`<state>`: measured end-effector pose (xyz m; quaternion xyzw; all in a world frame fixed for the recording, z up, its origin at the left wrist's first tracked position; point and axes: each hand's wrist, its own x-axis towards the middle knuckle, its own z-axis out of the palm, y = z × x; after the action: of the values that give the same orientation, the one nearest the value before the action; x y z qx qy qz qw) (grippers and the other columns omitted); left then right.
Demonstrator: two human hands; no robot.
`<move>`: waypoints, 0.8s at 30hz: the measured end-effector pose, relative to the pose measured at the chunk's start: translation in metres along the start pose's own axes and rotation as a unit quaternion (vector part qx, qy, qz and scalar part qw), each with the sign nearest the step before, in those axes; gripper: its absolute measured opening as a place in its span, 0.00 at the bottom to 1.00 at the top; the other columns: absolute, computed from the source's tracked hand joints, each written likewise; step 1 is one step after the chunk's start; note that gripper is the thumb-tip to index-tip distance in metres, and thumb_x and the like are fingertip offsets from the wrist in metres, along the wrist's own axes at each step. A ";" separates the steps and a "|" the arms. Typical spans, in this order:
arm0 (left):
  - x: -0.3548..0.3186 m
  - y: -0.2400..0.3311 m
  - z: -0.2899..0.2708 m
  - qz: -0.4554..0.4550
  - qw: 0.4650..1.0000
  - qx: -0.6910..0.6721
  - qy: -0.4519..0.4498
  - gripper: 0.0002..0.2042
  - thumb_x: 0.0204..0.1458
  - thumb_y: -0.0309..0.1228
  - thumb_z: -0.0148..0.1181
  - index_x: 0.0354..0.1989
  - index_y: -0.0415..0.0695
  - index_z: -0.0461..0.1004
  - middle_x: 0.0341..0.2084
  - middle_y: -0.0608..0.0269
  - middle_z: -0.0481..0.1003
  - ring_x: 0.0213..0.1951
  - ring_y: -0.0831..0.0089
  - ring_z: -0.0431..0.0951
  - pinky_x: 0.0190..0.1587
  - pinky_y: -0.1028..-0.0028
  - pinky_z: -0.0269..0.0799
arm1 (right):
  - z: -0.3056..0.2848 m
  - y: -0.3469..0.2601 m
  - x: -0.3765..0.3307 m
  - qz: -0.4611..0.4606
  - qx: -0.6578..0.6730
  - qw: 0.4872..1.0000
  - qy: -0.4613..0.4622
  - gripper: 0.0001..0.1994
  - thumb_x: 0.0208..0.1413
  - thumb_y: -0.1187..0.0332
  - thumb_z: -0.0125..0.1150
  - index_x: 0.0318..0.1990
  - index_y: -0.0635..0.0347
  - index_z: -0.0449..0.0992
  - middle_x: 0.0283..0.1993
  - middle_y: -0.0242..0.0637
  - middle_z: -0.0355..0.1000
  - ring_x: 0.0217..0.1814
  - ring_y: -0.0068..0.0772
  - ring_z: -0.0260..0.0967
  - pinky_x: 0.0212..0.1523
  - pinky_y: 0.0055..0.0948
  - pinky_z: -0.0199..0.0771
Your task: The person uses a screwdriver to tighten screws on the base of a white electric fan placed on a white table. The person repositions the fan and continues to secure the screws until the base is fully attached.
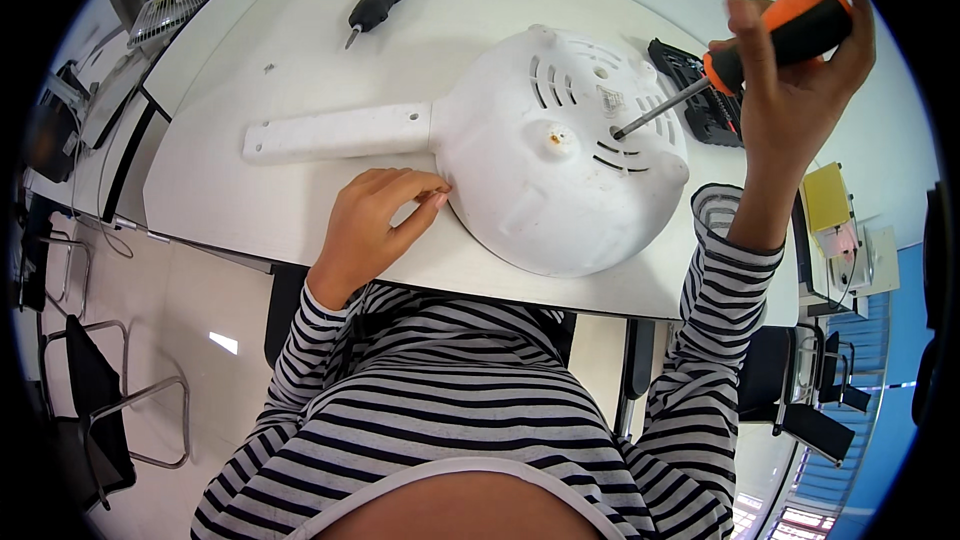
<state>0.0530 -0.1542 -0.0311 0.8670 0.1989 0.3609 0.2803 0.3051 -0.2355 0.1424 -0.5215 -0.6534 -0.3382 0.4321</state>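
- The right hand (795,90) was raised over the far right of the desk (300,210), its fingers wrapped tight around the orange-and-black handle of a screwdriver (740,55).
- The screwdriver's metal shaft slanted down to the left, its tip set in a hole in the white domed fan housing (555,165).
- That housing lay dome-up near the desk's front edge, with its long flat white arm (335,132) stretching left.
- The left hand (375,220) rested on the desk, its fingers loosely curled and holding nothing, fingertips touching the housing's left rim.
- A second, black screwdriver (378,2) lay well apart at the far side.
- A black slotted part (700,105) sat just behind the housing.
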 end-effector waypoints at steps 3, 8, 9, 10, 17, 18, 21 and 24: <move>0.001 -0.005 -0.003 0.007 0.999 0.005 0.038 0.03 0.47 0.27 0.57 0.29 0.42 0.74 0.23 0.65 0.75 0.25 0.69 0.73 0.31 0.73 0.65 | -0.003 0.001 0.007 0.070 0.186 0.977 -0.076 0.26 0.57 0.62 0.50 0.58 0.65 0.51 0.43 0.56 0.68 0.39 0.42 0.73 0.39 0.34 0.76; -0.002 -0.011 -0.003 0.011 1.000 0.005 0.028 0.03 0.46 0.27 0.57 0.29 0.42 0.74 0.23 0.65 0.76 0.25 0.69 0.73 0.31 0.73 0.65 | 0.010 -0.002 0.011 0.070 0.194 0.978 -0.032 0.25 0.54 0.69 0.52 0.59 0.61 0.53 0.34 0.40 0.62 0.31 0.28 0.66 0.32 0.24 0.71; -0.002 -0.011 -0.003 0.010 1.000 0.006 0.027 0.03 0.46 0.27 0.57 0.29 0.42 0.74 0.23 0.65 0.76 0.25 0.69 0.73 0.31 0.73 0.65 | 0.013 -0.002 0.010 0.065 0.148 0.987 -0.007 0.26 0.52 0.70 0.54 0.59 0.60 0.54 0.29 0.33 0.61 0.27 0.22 0.64 0.29 0.19 0.69; -0.002 -0.011 -0.003 0.010 1.000 0.006 0.028 0.03 0.46 0.27 0.57 0.29 0.42 0.74 0.23 0.65 0.76 0.25 0.69 0.73 0.31 0.73 0.65 | 0.015 -0.002 0.009 0.062 0.121 0.991 0.005 0.26 0.51 0.71 0.55 0.58 0.59 0.55 0.27 0.29 0.59 0.25 0.18 0.62 0.27 0.17 0.67; -0.001 -0.011 -0.003 0.009 1.000 0.006 0.026 0.03 0.47 0.27 0.57 0.29 0.42 0.74 0.23 0.65 0.76 0.25 0.69 0.72 0.32 0.73 0.65 | 0.002 0.005 0.011 0.100 0.279 0.952 -0.080 0.22 0.58 0.68 0.44 0.59 0.64 0.52 0.47 0.58 0.66 0.43 0.48 0.71 0.44 0.40 0.74; -0.002 -0.011 -0.003 0.009 1.000 0.003 0.025 0.03 0.47 0.27 0.57 0.29 0.42 0.74 0.23 0.65 0.76 0.25 0.69 0.72 0.32 0.73 0.65 | -0.001 0.005 0.012 0.092 0.264 0.955 -0.100 0.22 0.58 0.68 0.45 0.58 0.64 0.52 0.47 0.58 0.67 0.43 0.47 0.72 0.43 0.40 0.75; -0.003 -0.010 -0.003 0.003 1.000 0.004 0.019 0.03 0.47 0.27 0.57 0.29 0.43 0.74 0.23 0.65 0.76 0.24 0.69 0.72 0.32 0.73 0.65 | -0.004 0.004 0.010 0.062 0.135 0.985 -0.092 0.21 0.58 0.68 0.45 0.58 0.64 0.54 0.46 0.56 0.67 0.42 0.46 0.72 0.43 0.40 0.75; -0.002 -0.009 -0.004 -0.003 1.000 -0.005 0.011 0.03 0.45 0.23 0.57 0.29 0.40 0.74 0.22 0.60 0.75 0.26 0.65 0.73 0.32 0.72 0.65 | 0.001 0.005 0.008 0.050 0.043 0.995 -0.071 0.21 0.57 0.68 0.48 0.57 0.64 0.56 0.43 0.54 0.69 0.41 0.44 0.72 0.42 0.40 0.75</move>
<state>0.0475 -0.1475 -0.0358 0.8609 0.2030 0.3704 0.2835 0.3088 -0.2304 0.1494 -0.5569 -0.6700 -0.2495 0.4227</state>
